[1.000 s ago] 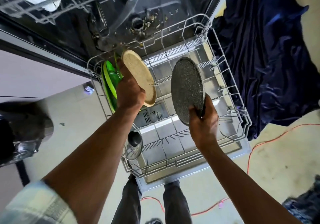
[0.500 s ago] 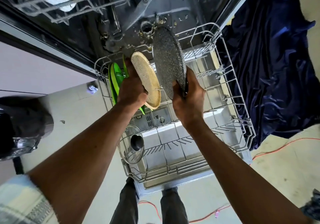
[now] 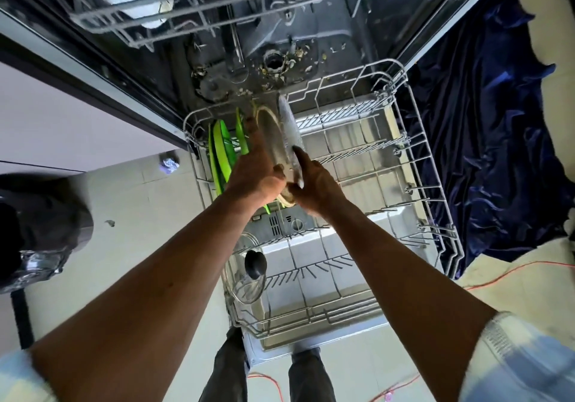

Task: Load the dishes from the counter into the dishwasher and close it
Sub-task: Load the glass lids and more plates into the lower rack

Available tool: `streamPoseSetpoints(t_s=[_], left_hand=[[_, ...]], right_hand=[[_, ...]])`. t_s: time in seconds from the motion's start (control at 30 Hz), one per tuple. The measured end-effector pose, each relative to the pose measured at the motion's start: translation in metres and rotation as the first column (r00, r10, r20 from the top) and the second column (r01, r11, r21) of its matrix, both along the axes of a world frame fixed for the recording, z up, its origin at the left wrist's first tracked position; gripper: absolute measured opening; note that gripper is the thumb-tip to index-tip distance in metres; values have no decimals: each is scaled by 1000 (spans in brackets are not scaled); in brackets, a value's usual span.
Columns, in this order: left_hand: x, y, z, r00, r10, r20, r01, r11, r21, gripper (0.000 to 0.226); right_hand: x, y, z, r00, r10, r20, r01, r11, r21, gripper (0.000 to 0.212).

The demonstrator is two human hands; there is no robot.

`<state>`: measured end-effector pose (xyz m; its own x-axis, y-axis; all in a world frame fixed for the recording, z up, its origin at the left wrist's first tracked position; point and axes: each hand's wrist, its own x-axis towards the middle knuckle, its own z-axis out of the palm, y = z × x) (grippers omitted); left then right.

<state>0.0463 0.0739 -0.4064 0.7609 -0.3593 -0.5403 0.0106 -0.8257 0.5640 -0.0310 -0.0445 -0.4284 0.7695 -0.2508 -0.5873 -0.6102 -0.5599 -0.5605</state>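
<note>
Key relation: tan plate (image 3: 271, 140) and grey plate (image 3: 288, 124) both stand on edge at the far-left of the rack (image 3: 431, 183), with their long axes running near to far.
Spacing: grey sits just right of tan, faces close. I can't tell whether they touch.
From fingers: both plates extend far-ward from my hands, and only their near edges are in my grip.
Left hand (image 3: 252, 173): fingers lie flat along tan's left face, thumb on the near rim, holding it.
Right hand (image 3: 315, 185): pinching grey's near rim, forefinger laid up along the edge.
Nearer hand: each hand is on its own plate, so no swap is needed.
Neighbours: green plates (image 3: 221, 149) are slotted just left of tan.
Seating: the lower edges are hidden behind my hands, so I can't tell if they're in the tines.
Next, I reckon: lower each plate straight down into its own slot, then let go.
Risk: the faces could clack together.
Also: lid (image 3: 249, 280) sits near-left in the rack.
</note>
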Motion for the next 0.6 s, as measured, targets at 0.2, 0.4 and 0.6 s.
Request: streamPoseSetpoints(t_s=[0.2, 0.4, 0.6], left_hand=[[-3, 43, 55, 997, 33, 70, -23, 989, -146, 91], [-14, 137, 154, 995, -17, 95, 41, 966, -256, 67], [-11, 238, 284, 955, 113, 273, -5, 930, -367, 56]], right_hand=[[-27, 11, 64, 984, -162, 74, 164, 986, -20, 81], [-61, 61, 199, 908, -358, 219, 362, 932, 22, 66], [-50, 151, 340, 886, -293, 360, 296, 954, 49, 58]])
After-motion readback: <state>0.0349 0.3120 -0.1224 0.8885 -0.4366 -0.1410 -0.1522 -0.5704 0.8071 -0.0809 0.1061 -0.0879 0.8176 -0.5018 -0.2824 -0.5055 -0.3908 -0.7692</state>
